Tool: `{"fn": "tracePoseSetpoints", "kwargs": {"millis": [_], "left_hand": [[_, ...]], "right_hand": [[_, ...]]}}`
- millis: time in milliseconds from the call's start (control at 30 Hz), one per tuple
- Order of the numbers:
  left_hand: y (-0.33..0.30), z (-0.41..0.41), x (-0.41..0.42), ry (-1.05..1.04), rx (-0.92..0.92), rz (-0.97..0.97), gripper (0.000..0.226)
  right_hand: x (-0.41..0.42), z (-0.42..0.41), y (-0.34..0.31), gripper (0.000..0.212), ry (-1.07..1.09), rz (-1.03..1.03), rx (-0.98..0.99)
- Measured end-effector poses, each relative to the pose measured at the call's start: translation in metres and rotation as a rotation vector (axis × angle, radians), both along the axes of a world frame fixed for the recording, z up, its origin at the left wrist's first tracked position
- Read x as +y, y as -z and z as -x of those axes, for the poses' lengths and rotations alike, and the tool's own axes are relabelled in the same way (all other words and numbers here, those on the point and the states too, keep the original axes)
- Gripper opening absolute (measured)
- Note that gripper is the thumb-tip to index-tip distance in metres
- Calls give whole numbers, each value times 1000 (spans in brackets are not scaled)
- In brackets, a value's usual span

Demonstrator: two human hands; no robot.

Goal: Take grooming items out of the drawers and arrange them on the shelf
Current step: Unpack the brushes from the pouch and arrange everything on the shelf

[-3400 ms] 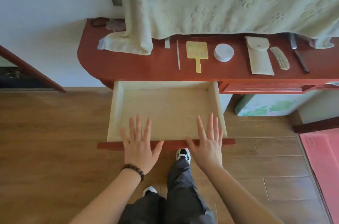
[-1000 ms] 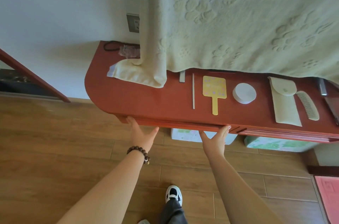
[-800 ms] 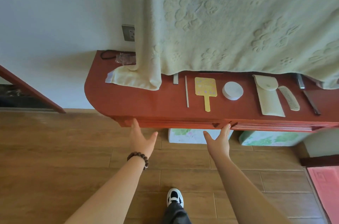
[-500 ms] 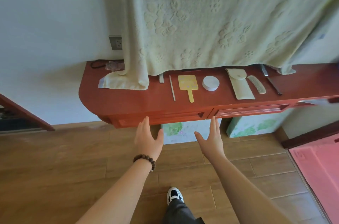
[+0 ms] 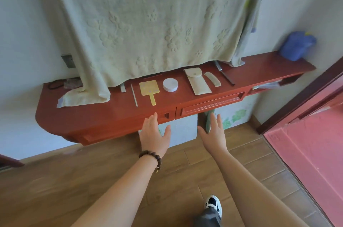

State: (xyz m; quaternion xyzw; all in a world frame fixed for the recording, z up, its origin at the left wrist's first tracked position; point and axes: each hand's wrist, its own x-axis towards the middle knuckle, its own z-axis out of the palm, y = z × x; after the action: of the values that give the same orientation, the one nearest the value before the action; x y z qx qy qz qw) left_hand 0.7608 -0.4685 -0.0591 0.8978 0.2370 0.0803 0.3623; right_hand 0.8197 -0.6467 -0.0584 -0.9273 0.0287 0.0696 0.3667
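Note:
A red wooden shelf runs along the wall with its left drawer and middle drawer pushed in. On top lie a thin metal file, a yellow hand mirror, a round white tin, a cream pouch, a pale comb and a dark comb. My left hand and my right hand hover flat with straight fingers in front of the drawers, holding nothing.
A large pale green towel hangs over the back of the shelf. A blue bag sits at its right end, where a third drawer stands partly out. Printed boxes stand under the shelf. A red door is at right.
The left drawer, wide open 3.4 s ago, has been pushed in by both hands. Since then the hands have drawn back from its front and the view has swung right.

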Motion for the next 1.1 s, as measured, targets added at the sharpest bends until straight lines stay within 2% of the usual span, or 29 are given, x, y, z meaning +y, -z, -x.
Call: {"fn": "tracePoseSetpoints", "kwargs": {"millis": [233, 500, 800, 1100], "left_hand": [[0, -88, -106, 54, -1, -93, 67], [-5, -172, -206, 7, 15, -161, 63], [5, -238, -222, -28, 95, -259, 57], [27, -316, -196, -48, 96, -221, 60]], "right_hand": [[-103, -80, -4, 73, -27, 3, -34], [-198, -177, -1, 68, -127, 61, -44], [-215, -245, 15, 65, -206, 23, 9], [-195, -334, 29, 63, -262, 37, 72]]}}
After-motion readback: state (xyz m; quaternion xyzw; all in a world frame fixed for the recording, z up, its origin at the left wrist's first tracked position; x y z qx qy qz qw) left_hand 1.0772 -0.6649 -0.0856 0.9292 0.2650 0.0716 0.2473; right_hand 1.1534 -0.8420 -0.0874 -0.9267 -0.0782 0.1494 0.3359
